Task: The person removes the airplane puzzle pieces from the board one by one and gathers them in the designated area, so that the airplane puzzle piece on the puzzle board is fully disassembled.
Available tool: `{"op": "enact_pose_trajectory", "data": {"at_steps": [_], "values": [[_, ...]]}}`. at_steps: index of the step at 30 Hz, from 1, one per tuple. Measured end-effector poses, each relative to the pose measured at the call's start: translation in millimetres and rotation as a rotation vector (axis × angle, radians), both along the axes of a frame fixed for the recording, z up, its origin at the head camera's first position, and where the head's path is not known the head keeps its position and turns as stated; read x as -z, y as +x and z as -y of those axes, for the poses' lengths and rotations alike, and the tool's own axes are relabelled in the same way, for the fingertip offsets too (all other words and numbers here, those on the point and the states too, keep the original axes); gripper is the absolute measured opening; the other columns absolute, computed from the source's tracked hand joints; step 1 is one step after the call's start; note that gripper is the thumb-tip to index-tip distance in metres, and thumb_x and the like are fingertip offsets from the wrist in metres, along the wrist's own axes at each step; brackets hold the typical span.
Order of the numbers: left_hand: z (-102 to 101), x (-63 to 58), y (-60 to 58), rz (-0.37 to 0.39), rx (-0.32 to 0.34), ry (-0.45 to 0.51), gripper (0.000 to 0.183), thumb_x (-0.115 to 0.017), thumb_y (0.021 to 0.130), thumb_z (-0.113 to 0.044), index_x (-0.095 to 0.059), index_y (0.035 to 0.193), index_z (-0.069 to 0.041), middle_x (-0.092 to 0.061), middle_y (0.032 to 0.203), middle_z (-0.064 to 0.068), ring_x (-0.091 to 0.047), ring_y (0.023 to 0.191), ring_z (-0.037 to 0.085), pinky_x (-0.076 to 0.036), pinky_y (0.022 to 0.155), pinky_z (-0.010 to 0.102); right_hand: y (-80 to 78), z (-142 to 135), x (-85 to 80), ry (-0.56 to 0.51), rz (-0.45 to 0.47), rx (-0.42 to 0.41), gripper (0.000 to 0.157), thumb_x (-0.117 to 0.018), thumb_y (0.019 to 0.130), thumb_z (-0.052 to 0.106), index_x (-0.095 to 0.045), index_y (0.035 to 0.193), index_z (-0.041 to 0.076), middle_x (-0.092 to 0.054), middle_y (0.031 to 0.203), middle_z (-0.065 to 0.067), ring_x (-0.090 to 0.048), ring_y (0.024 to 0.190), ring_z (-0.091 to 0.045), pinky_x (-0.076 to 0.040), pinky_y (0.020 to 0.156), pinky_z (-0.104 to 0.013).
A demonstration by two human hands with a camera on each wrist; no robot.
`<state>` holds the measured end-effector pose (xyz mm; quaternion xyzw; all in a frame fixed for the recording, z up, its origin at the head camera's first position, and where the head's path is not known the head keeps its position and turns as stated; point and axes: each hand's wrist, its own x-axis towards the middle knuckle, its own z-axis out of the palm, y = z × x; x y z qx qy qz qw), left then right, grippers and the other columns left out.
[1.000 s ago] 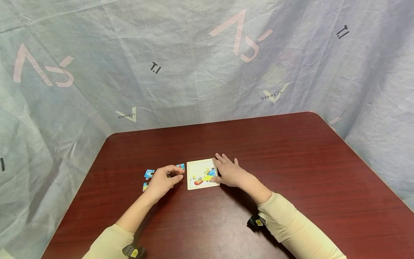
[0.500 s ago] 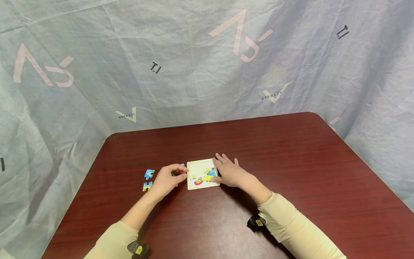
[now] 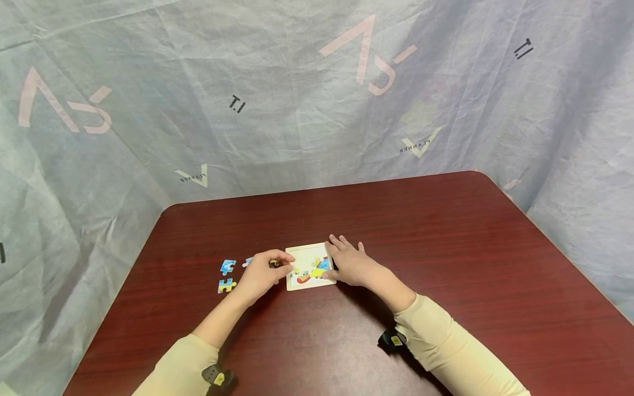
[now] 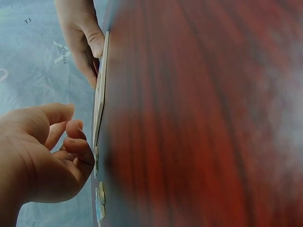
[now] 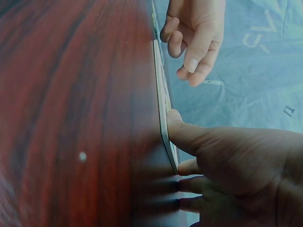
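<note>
A square puzzle tray [image 3: 302,251] with a pale rim lies on the table, with several coloured pieces in its lower and right parts. My right hand [image 3: 354,265] rests at the tray's right edge, fingers spread and thumb on top of it. Over the tray's left edge hovers my left hand [image 3: 264,274], its thumb and index finger apart and the other fingers loosely curled. No piece shows between its fingers in either wrist view. Loose jigsaw pieces lie left of that hand: a blue one [image 3: 228,267], a yellow and blue one [image 3: 226,285], and another partly hidden [image 3: 247,262].
The dark red wooden table [image 3: 421,231] extends around the tray. A grey printed cloth [image 3: 297,110] hangs behind and at the sides. Black devices are strapped near both wrists, such as the right-side wrist camera [image 3: 391,340].
My left hand has moved right, from beside the tray to over its left edge. More of the loose pieces behind it shows. My right hand has stayed on the tray.
</note>
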<state>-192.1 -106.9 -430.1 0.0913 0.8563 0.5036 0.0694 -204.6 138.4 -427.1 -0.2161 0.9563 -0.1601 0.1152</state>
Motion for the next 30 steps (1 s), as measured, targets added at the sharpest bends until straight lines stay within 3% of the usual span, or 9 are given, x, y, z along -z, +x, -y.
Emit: {"op": "enact_pose_trajectory", "data": {"at_steps": [16,22,30], "values": [[-11,0.6,-2.9,-0.025,0.035,-0.013,0.013,-0.074,0.091,-0.006,-0.076,0.104,-0.008,-0.066,0.093,0.002,-0.054,0.085,0.023,-0.043,0.061,0.032,0.1,1,-0.5,0.014,-0.005,0.003,0.082,-0.067,0.097,0.044,-0.031,0.157,0.001,-0.019,0.165,-0.019,-0.016,0.152,-0.038,-0.017,0.113,-0.070],[-17,0.5,-4.5,-0.043,0.039,-0.013,0.013,-0.076,0.089,-0.005,-0.076,0.102,-0.006,-0.065,0.088,0.001,-0.055,0.080,0.022,-0.044,0.062,0.032,-0.3,0,0.2,0.010,-0.007,0.008,0.083,-0.068,0.096,0.044,-0.031,0.157,0.001,-0.020,0.165,-0.018,-0.016,0.152,-0.037,-0.017,0.113,-0.070],[-23,-0.5,-5.2,-0.003,0.065,-0.007,0.015,-0.075,0.091,-0.007,-0.075,0.106,-0.007,-0.065,0.092,0.003,-0.052,0.070,0.020,-0.044,0.058,0.032,-0.3,0,-0.5,0.008,-0.004,0.004,0.083,-0.067,0.096,0.045,-0.031,0.157,0.001,-0.020,0.165,-0.019,-0.016,0.151,-0.038,-0.017,0.112,-0.070]]}}
